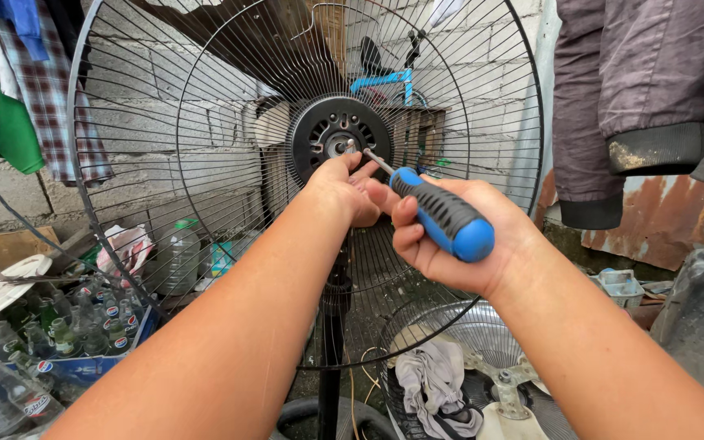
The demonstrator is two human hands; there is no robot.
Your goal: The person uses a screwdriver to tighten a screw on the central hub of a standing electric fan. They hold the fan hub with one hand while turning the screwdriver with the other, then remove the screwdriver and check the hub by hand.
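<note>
Rough block wall point(136, 122) | right hand point(450, 244) fingers clamped on ribbed screwdriver point(442, 216) | left hand point(344, 191) fingers pinched at round motor hub point(323, 130)

head-worn view, close, facing fan guard point(205, 163)

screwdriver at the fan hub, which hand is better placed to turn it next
Right. The right hand already grips the blue and black screwdriver, its tip at the motor hub. The left hand only rests its fingers by the tip, steadying.
</note>
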